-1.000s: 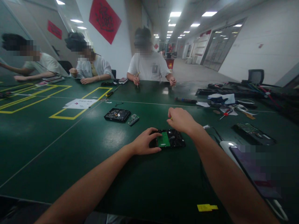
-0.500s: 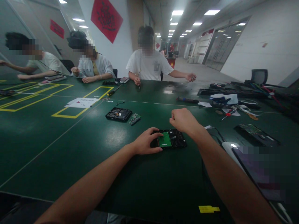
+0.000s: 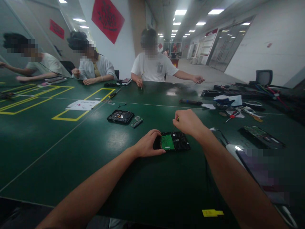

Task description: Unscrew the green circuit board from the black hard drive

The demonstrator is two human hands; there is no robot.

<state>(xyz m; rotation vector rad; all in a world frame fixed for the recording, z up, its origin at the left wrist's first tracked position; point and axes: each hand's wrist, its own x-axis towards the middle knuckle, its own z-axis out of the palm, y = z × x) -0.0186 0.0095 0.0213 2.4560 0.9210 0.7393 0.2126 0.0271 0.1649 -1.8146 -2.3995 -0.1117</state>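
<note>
A black hard drive (image 3: 182,141) with a green circuit board (image 3: 167,142) lies flat on the table in front of me. My left hand (image 3: 150,143) grips its left end, thumb along the near edge and fingers over the far edge. Above the drive's far side, my right hand (image 3: 188,122) is closed round a screwdriver (image 3: 177,119). Only a bit of its yellow handle shows, with a thin dark shaft pointing down toward the board's far edge. Whether the tip touches a screw is too small to tell.
Beyond my left hand lie another hard drive (image 3: 120,116) and a loose circuit board (image 3: 137,121). At right are a third drive (image 3: 260,136), a phone-like device (image 3: 254,168) and a red screwdriver (image 3: 232,116). Several people sit across the green table (image 3: 71,165).
My left fingers have drawn back from the green board to the drive's edge. My right hand has turned slightly, and the screwdriver's yellow handle and shaft now show.
</note>
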